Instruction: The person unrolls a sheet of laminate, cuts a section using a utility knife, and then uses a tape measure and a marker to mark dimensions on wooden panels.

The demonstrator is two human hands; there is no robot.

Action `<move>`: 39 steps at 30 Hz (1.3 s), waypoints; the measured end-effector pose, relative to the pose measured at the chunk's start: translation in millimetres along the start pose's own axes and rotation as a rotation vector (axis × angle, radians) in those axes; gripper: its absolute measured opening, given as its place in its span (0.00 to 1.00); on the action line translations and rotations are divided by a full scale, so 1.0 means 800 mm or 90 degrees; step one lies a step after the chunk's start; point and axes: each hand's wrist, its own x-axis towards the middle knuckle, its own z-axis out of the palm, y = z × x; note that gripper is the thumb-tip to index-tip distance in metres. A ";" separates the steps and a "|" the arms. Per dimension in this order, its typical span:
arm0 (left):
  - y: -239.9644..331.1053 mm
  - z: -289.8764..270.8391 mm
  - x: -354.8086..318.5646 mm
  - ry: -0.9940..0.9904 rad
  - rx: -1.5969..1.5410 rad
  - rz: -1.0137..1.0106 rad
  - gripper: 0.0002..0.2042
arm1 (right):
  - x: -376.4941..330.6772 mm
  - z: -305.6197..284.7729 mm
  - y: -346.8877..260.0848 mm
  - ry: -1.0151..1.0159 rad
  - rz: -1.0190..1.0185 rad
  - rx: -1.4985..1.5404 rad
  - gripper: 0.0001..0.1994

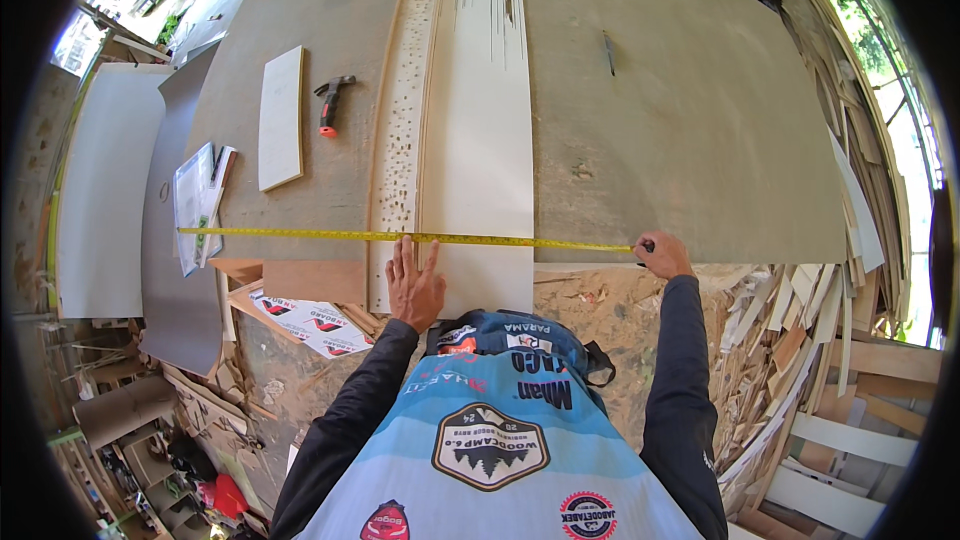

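A yellow tape measure (pixel 580 244) is drawn out straight from left to right across the near side of the workbench. At its right end my right hand (pixel 663 256) is closed around the dark case, most of which the fingers hide. My left hand (pixel 415 285) lies flat, fingers stretched, on a long white board (pixel 480 160). Its fingertips touch the tape's near edge. Beside that board, on its left, runs a pale strip full of small dark holes (pixel 405 90). The tape's far left end reaches past some papers in a plastic sleeve (pixel 192 190).
A claw hammer (pixel 330 105) with a black and red handle and a short white board (pixel 282 120) lie on the bench (pixel 680 140). A pen (pixel 609 53) sits farther right. Wood offcuts (pixel 800 340) pile up along the right. Large sheets (pixel 110 190) lean at the left.
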 end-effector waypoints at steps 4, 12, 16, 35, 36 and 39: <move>-0.001 0.000 0.000 0.008 0.001 0.005 0.34 | 0.001 -0.004 -0.002 -0.020 0.003 0.010 0.11; 0.010 0.002 -0.001 0.011 -0.003 -0.007 0.35 | 0.012 -0.006 0.006 -0.054 -0.005 0.007 0.12; 0.013 0.003 0.000 0.004 -0.006 -0.018 0.36 | 0.016 -0.009 0.005 -0.080 0.014 0.008 0.12; 0.014 0.007 0.001 0.000 -0.016 -0.019 0.38 | 0.026 -0.013 0.004 -0.121 0.040 -0.012 0.12; 0.014 0.007 0.001 0.001 -0.025 -0.018 0.37 | 0.025 -0.013 0.003 -0.123 0.044 -0.013 0.12; 0.014 0.005 0.002 -0.007 -0.033 -0.021 0.37 | 0.025 -0.014 0.001 -0.125 0.041 -0.017 0.12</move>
